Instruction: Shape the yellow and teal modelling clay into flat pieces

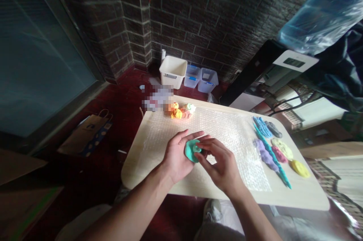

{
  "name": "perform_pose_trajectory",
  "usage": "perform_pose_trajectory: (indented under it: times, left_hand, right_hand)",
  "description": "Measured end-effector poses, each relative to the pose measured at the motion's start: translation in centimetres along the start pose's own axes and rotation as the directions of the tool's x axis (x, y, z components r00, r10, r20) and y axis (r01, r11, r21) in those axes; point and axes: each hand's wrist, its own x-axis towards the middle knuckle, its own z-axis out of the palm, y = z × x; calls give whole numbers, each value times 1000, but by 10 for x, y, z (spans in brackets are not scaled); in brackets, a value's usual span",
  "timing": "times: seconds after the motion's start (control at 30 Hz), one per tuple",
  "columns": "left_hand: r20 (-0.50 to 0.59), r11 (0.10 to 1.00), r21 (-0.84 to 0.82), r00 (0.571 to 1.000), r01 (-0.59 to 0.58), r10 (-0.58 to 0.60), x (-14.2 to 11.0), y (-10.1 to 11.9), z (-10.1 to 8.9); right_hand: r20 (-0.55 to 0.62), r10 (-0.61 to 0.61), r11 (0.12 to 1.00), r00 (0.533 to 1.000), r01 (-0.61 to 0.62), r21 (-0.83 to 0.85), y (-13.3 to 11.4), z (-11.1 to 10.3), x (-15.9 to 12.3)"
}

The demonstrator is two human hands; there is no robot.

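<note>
A flattened round of green clay [189, 152] rests across the palm and fingers of my left hand [178, 156], which is turned up with its fingers stretched out beneath it. My right hand [219, 161] comes in from the right, thumb and fingertips pinching a small raised, lighter green bit [197, 148] at the middle of the round. Whether that bit is joined to the round I cannot tell. Both hands are over the bubble wrap [227, 135] that covers much of the table [306, 195].
Orange and yellow clay pieces [176, 113] sit at the table's far edge beside pale and pink ones [188, 110]. On the right lie a long twisted teal strip [272, 154], blue clay [262, 126], purple clay [265, 155] and yellow clay [300, 168]. Storage bins [173, 71] stand behind.
</note>
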Motion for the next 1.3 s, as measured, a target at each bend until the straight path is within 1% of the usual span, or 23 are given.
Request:
perform_pose_trajectory:
  times: [0.07, 0.13, 0.17, 0.23, 0.3, 0.4, 0.43, 0.47, 0.5, 0.53, 0.6, 0.63, 0.67, 0.73, 0.8, 0.9, 1.0, 1.17, 1.3]
  left_hand:
    - [0, 998, 24, 998, -64, 64, -7, 5, 0]
    - [-14, 983, 59, 985, -172, 173, -15, 10, -1]
    - [-19, 968, 83, 971, -238, 240, -18, 11, -2]
    - [-7, 921, 133, 929, -365, 369, -25, 13, -5]
    - [38, 864, 182, 882, -469, 470, -32, 14, -7]
    - [133, 766, 231, 800, -599, 585, -40, 18, -8]
    - [148, 742, 221, 774, -632, 615, -41, 21, -8]
    - [141, 736, 194, 761, -649, 634, -42, 23, -8]
    - [110, 749, 153, 764, -645, 635, -42, 26, -8]
    - [61, 777, 107, 784, -620, 617, -41, 29, -8]
    - [-29, 842, 45, 842, -537, 539, -38, 34, -8]
    - [-49, 865, 44, 864, -499, 501, -36, 35, -9]
    - [-54, 878, 64, 877, -474, 477, -34, 36, -9]
    - [-40, 878, 131, 883, -459, 468, -29, 35, -9]
    - [-35, 873, 174, 883, -455, 467, -26, 34, -8]
    - [-40, 896, 167, 905, -412, 424, -22, 31, -7]
    - [-35, 918, 148, 926, -368, 377, -17, 27, -7]
    - [-27, 922, 148, 931, -357, 365, -6, 16, -6]
    - [-30, 927, 165, 937, -338, 347, 0, 9, -6]
  right_hand:
    - [-1, -1, 998, 1000, 1, 61, -6, 6, 3]
    - [-9, 2, 992, 1000, -1, 129, -13, 13, 5]
    - [-17, 9, 989, 1000, -6, 151, -17, 17, 6]
    - [-42, 33, 988, 999, -26, 154, -23, 25, 7]
    - [-69, 58, 990, 996, -49, 129, -29, 33, 9]
    - [-83, 80, 989, 993, -68, 130, -37, 45, 14]
    - [-79, 84, 986, 993, -72, 148, -39, 48, 16]
    - [-70, 86, 982, 994, -72, 172, -40, 51, 18]
    - [-60, 81, 978, 995, -68, 198, -40, 53, 21]
    - [-47, 70, 974, 996, -58, 220, -41, 55, 23]
    - [-22, 45, 971, 999, -39, 237, -39, 58, 27]
    - [-13, 35, 972, 999, -31, 234, -38, 58, 28]
    - [-3, 29, 974, 1000, -27, 227, -37, 57, 30]
    - [14, 17, 980, 1000, -20, 197, -35, 53, 31]
    - [20, -17, 992, 1000, 15, 129, -34, 48, 32]
    - [36, -121, 993, 992, 121, -9, -36, 39, 33]
    - [67, -195, 977, 979, 200, -78, -36, 32, 31]
    - [9, -253, 952, 967, 251, -174, -29, 25, 24]
    - [20, -265, 938, 964, 263, -224, -25, 18, 19]
